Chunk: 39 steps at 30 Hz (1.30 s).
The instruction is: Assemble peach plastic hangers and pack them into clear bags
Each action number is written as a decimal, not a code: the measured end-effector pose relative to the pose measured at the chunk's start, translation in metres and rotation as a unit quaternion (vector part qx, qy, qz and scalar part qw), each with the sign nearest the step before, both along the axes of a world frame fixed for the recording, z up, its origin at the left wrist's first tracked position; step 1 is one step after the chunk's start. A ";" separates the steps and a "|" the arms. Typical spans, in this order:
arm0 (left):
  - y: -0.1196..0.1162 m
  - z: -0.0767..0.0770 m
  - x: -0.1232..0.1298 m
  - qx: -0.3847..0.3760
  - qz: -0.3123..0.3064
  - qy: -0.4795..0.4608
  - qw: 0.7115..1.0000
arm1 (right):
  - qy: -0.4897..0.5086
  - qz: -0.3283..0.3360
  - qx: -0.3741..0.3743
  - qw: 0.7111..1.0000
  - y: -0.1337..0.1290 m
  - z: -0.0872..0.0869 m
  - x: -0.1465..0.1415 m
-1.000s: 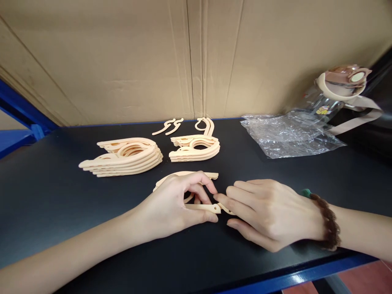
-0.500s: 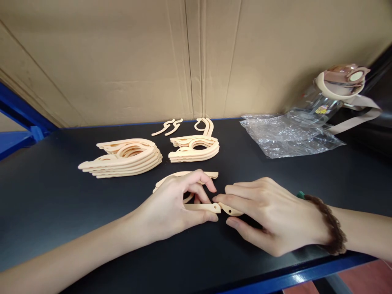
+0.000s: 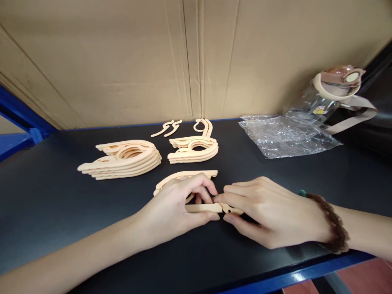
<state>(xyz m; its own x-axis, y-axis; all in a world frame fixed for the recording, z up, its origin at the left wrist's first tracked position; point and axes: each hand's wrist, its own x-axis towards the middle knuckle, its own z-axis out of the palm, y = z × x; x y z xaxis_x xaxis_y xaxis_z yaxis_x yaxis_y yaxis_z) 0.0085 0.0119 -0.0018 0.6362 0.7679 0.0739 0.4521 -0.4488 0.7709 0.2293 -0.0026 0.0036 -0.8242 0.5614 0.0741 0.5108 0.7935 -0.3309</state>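
My left hand [image 3: 180, 210] is closed around a beige plastic folding-hanger piece [image 3: 203, 208], with the thumb below it and the fingers bent above. Its curved far side [image 3: 186, 174] shows beyond the knuckles, while my palm hides much of the rest. My right hand [image 3: 260, 212] pinches a small beige piece with a dark hole, which looks like a hanger hook [image 3: 228, 208]; my fingers cover most of it. The tip of this small piece meets the end of the hanger piece. Whether the two are joined cannot be made out.
Two stacks of beige hanger parts, the left stack [image 3: 131, 163] and the middle stack [image 3: 196, 153], lie beyond my hands. Loose hooks [image 3: 173, 127] lie near the cardboard [image 3: 122, 61]. Clear plastic bags [image 3: 284, 134] and a strapped bottle [image 3: 321, 102] are at right.
The small piece in my right hand has turned slightly and sits closer against the hanger end. The hole at that end no longer shows. Both hands keep their grip.
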 end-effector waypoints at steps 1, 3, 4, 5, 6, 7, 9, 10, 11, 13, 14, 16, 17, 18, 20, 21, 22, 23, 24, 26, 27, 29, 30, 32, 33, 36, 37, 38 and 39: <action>-0.001 0.000 -0.001 0.020 -0.005 0.001 1.000 | -0.001 -0.004 -0.009 1.000 0.000 0.001 0.001; -0.002 0.001 -0.002 0.058 -0.012 -0.002 0.998 | -0.003 -0.010 -0.024 1.000 0.001 0.004 0.003; -0.003 0.002 -0.002 0.069 -0.013 -0.010 0.997 | -0.005 -0.013 -0.031 0.999 0.001 0.005 0.004; -0.003 0.002 -0.003 0.070 -0.011 -0.020 0.997 | -0.007 -0.013 -0.035 0.999 0.001 0.007 0.005; -0.003 0.002 -0.003 0.063 -0.003 -0.032 0.997 | -0.010 -0.011 -0.036 0.999 0.002 0.008 0.006; -0.002 0.002 -0.004 0.056 0.013 -0.040 0.998 | -0.014 -0.009 -0.032 0.999 0.003 0.010 0.008; 0.000 0.000 -0.006 0.062 0.055 -0.040 0.996 | -0.021 -0.004 -0.012 1.000 0.006 0.012 0.009; 0.002 -0.001 -0.007 0.081 0.070 -0.033 0.994 | -0.023 -0.002 0.002 1.000 0.008 0.012 0.010; 0.004 -0.003 -0.007 0.103 0.079 -0.026 0.991 | -0.023 0.000 0.015 1.000 0.010 0.013 0.011; 0.007 -0.007 -0.008 0.132 0.078 -0.023 0.988 | -0.018 0.002 0.037 0.999 0.012 0.012 0.012; 0.008 -0.008 -0.009 0.136 0.075 -0.028 0.987 | -0.016 0.004 0.045 0.999 0.013 0.011 0.012; 0.009 -0.010 -0.008 0.128 0.073 -0.033 0.988 | -0.019 0.006 0.055 0.998 0.014 0.009 0.013; 0.009 -0.011 -0.008 0.126 0.073 -0.032 0.989 | -0.023 0.005 0.059 0.998 0.014 0.009 0.014; 0.009 -0.011 -0.008 0.125 0.073 -0.029 0.989 | -0.023 0.005 0.061 0.998 0.014 0.008 0.014; 0.008 -0.011 -0.008 0.117 0.073 -0.027 0.990 | -0.011 0.006 0.064 0.998 0.014 0.008 0.015; 0.008 -0.010 -0.008 0.110 0.074 -0.029 0.991 | -0.002 0.007 0.065 0.998 0.013 0.009 0.014; 0.008 -0.010 -0.008 0.100 0.078 -0.032 0.991 | 0.006 0.011 0.063 0.998 0.013 0.009 0.014; 0.009 -0.009 -0.009 0.089 0.082 -0.034 0.992 | 0.011 0.015 0.060 0.998 0.013 0.010 0.014; 0.009 -0.009 -0.009 0.079 0.089 -0.034 0.992 | 0.012 0.018 0.058 0.998 0.012 0.010 0.013; 0.010 -0.009 -0.010 0.066 0.110 -0.029 0.991 | 0.005 0.029 0.055 0.998 0.011 0.012 0.012; 0.010 -0.009 -0.010 0.061 0.121 -0.029 0.990 | 0.000 0.034 0.055 0.998 0.010 0.013 0.012; 0.010 -0.009 -0.010 0.057 0.137 -0.032 0.988 | -0.009 0.047 0.056 0.997 0.009 0.014 0.013; 0.010 -0.010 -0.010 0.056 0.139 -0.034 0.988 | -0.012 0.052 0.052 0.997 0.008 0.015 0.013; 0.010 -0.010 -0.009 0.059 0.134 -0.037 0.989 | -0.012 0.054 0.041 0.998 0.007 0.016 0.014; 0.009 -0.009 -0.009 0.060 0.131 -0.037 0.989 | -0.011 0.051 0.033 0.998 0.006 0.016 0.014; 0.009 -0.007 -0.008 0.065 0.123 -0.025 0.990 | -0.001 0.047 0.008 0.999 0.005 0.017 0.015; 0.008 -0.007 -0.008 0.069 0.120 -0.019 0.990 | 0.005 0.047 0.000 0.999 0.005 0.016 0.015; 0.008 -0.006 -0.008 0.074 0.118 -0.013 0.990 | 0.010 0.045 -0.002 0.999 0.005 0.016 0.015; 0.008 -0.005 -0.008 0.078 0.116 -0.008 0.990 | 0.014 0.042 0.003 0.999 0.005 0.015 0.015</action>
<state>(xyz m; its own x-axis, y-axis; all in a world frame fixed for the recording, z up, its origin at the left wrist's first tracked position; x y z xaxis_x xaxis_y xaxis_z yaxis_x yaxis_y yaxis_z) 0.0004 0.0201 -0.0069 0.4424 0.8716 0.2114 0.5449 -0.4484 0.7085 0.2438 0.0027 0.0182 -0.8654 0.4906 0.1020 0.4333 0.8349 -0.3393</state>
